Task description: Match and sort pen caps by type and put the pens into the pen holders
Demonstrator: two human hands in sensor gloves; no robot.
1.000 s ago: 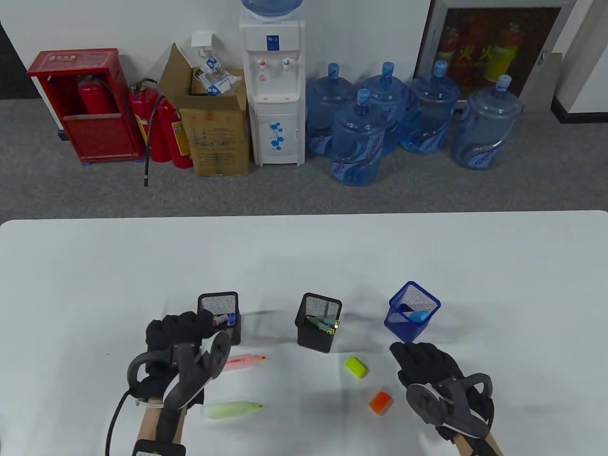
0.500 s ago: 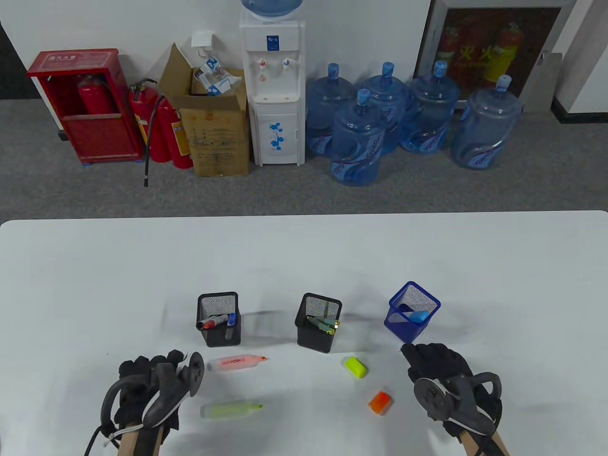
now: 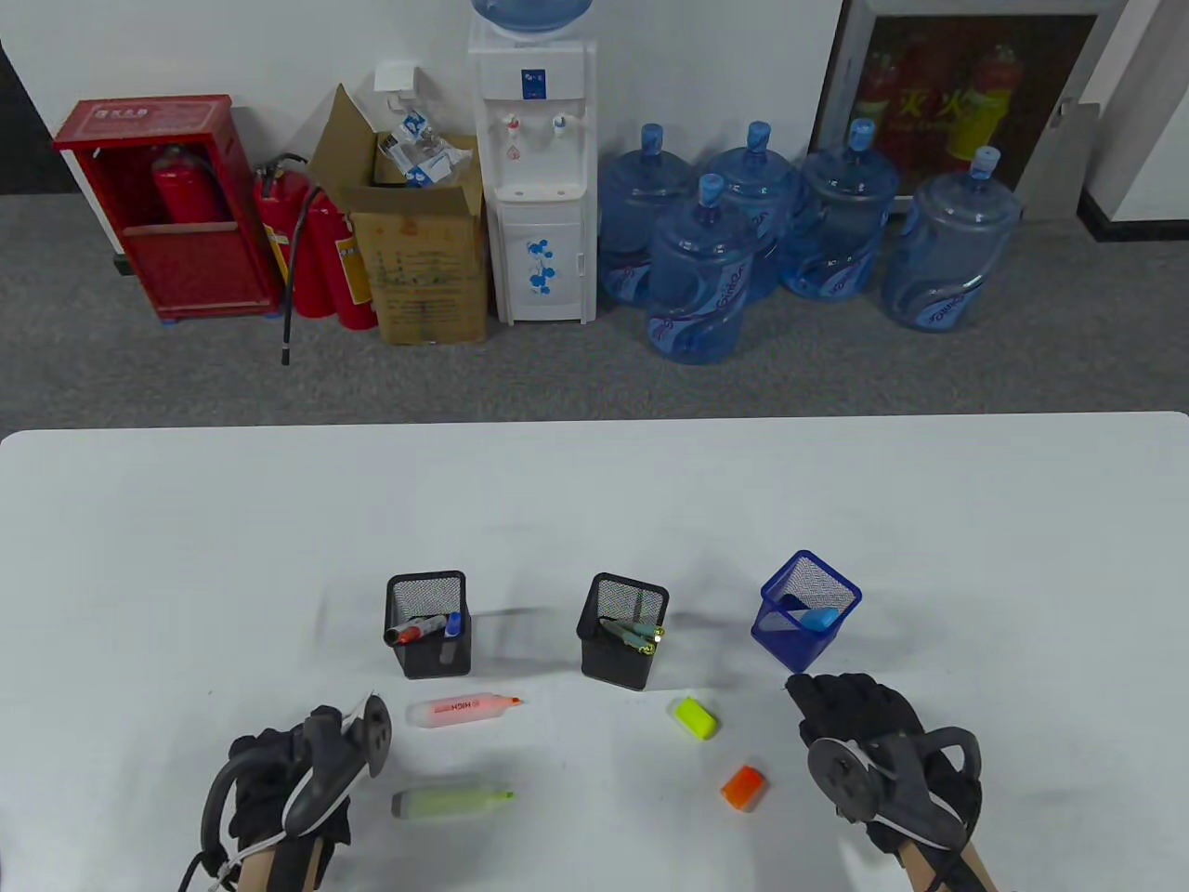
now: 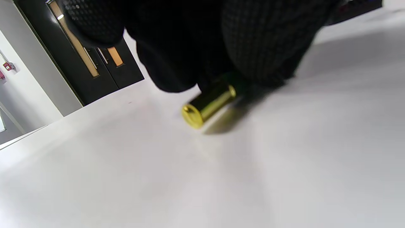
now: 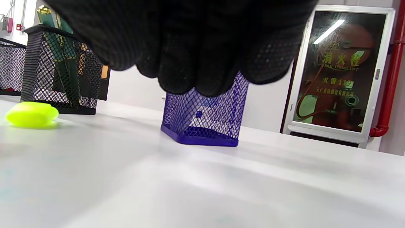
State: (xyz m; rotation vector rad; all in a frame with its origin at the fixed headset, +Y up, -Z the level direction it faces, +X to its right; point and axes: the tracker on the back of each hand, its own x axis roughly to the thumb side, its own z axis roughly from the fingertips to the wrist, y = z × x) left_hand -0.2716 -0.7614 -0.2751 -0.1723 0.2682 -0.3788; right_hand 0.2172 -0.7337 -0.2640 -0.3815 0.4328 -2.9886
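A: What's loose on the table [image 3: 594, 502]?
B: Orange highlighter [image 3: 462, 711] and green highlighter [image 3: 450, 803], both uncapped, lying flat. Yellow cap [image 3: 697, 717] and orange cap [image 3: 744, 787] off to the right.
A: Holders?
B: Left black holder [image 3: 428, 623], middle black holder [image 3: 623, 630], blue holder [image 3: 809, 609], all upright with stuff in them.

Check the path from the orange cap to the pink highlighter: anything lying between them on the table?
Nearly. The yellow-green cap lies just off the straight line from the orange cap to the pink highlighter, close on its far side. The middle black holder stands further back, clear of it. Nothing else visible lies between.
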